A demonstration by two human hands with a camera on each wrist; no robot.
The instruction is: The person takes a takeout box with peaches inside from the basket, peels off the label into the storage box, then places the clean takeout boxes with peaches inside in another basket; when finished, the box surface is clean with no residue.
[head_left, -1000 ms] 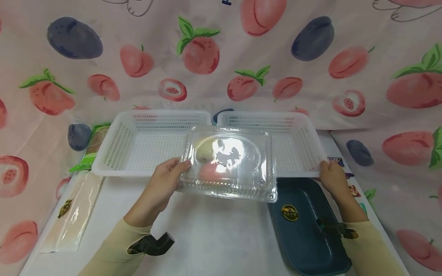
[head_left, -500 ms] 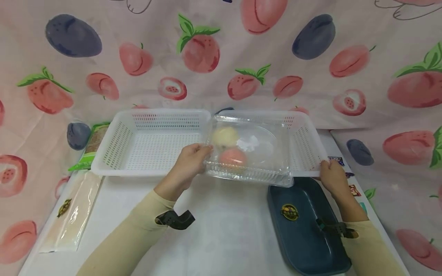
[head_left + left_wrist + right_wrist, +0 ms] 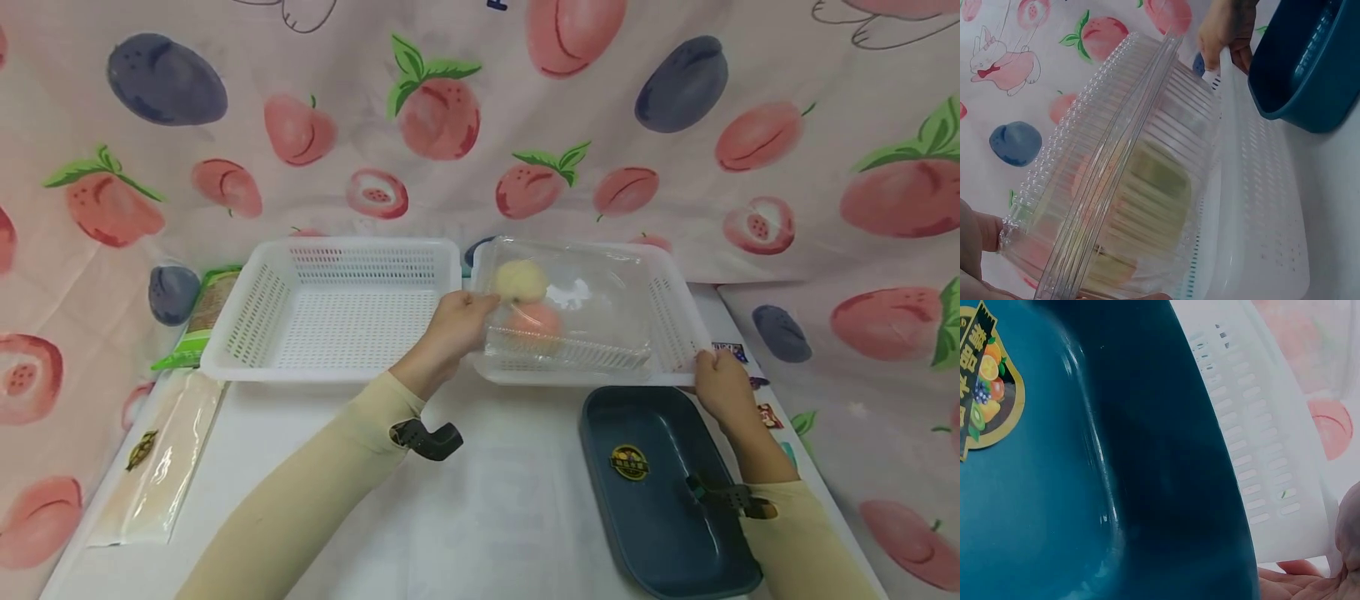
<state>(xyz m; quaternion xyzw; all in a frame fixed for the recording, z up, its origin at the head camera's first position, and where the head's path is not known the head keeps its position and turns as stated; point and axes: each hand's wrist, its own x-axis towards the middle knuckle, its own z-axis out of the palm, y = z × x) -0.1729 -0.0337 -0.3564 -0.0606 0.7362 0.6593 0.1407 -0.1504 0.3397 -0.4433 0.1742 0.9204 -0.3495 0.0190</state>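
Observation:
My left hand [image 3: 459,327] grips the left end of a clear plastic clamshell box [image 3: 592,308], thumb on top. Inside the box, toward that hand, lie a yellowish round fruit [image 3: 521,281] and a reddish one [image 3: 534,320]. The box is over the right white basket [image 3: 671,333]; in the left wrist view it is tilted and partly within the basket's rim. At the basket's front right corner my right hand [image 3: 723,387] pinches the rim, the thumb above and fingers below, as the right wrist view shows in part.
Left of that basket stands a second white perforated basket [image 3: 337,325]. A dark blue tray [image 3: 675,500] with a round label lies in front of the right one. At the left edge are a green packet [image 3: 198,325] and a long pale packet [image 3: 153,467]. A fruit-print curtain [image 3: 450,192] hangs behind.
The left hand has carried the clear box rightward and away from me, from between the two baskets to over the right one. My right hand stays on the basket's corner.

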